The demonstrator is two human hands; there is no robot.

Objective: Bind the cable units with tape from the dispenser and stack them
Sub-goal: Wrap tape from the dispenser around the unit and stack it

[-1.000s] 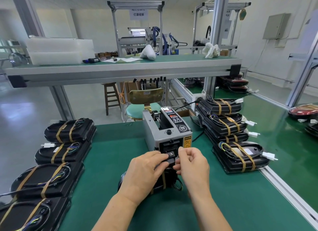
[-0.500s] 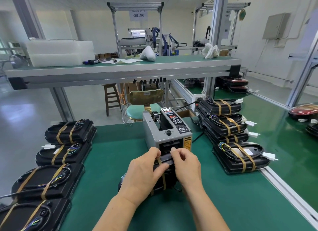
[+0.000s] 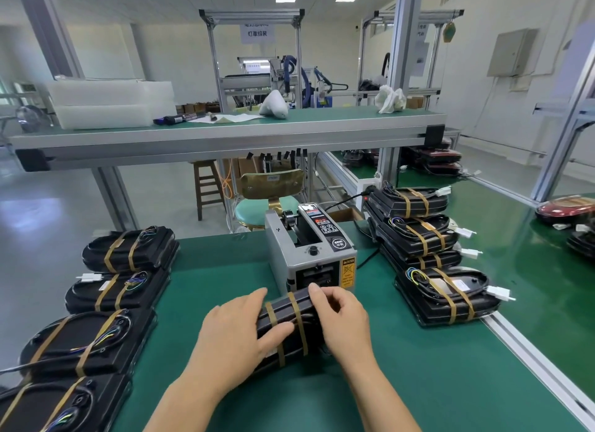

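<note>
I have the black cable unit [image 3: 283,312] between both hands, just in front of the tape dispenser [image 3: 310,251], in the middle of the green table [image 3: 402,383]. It is tilted, its far edge raised toward the dispenser's mouth. My left hand [image 3: 238,331] grips its left end, thumb laid across the top and fingers reaching round the far side. My right hand [image 3: 344,322] holds the right end, fingers curled over the upper edge. Two tan tape bands [image 3: 295,317] run across the unit side by side between my hands. To my right, bound units [image 3: 415,235] are piled on one another, with one more [image 3: 447,296] lying just in front of the pile, white plugs sticking out toward the table's edge. To my left, more taped units [image 3: 116,290] lie in a row along the table's edge.
</note>
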